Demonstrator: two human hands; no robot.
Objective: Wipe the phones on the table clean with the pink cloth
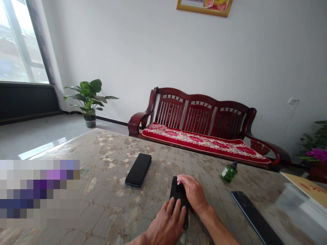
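Observation:
A black phone-like slab (pixel 180 193) lies on the patterned table cover (pixel 107 204), partly hidden by both hands. My left hand (pixel 168 217) rests on its lower part with the fingers spread. At its top end, my right hand (pixel 192 191) pinches a small pink cloth or tissue (pixel 179 179) against the surface. To the left lies a dark phone (pixel 138 170). A small green bottle (pixel 229 172) with a dark top stands to the right. Nearer the right front, a long black object (pixel 252 214) lies at a slant.
At the right edge are a clear plastic box (pixel 297 211) and a yellowish sheet (pixel 306 187). Beyond the table stands a red wooden bench (pixel 199 117) with a red patterned cover. A potted plant (pixel 90 98) is at the back left. The left front is pixelated.

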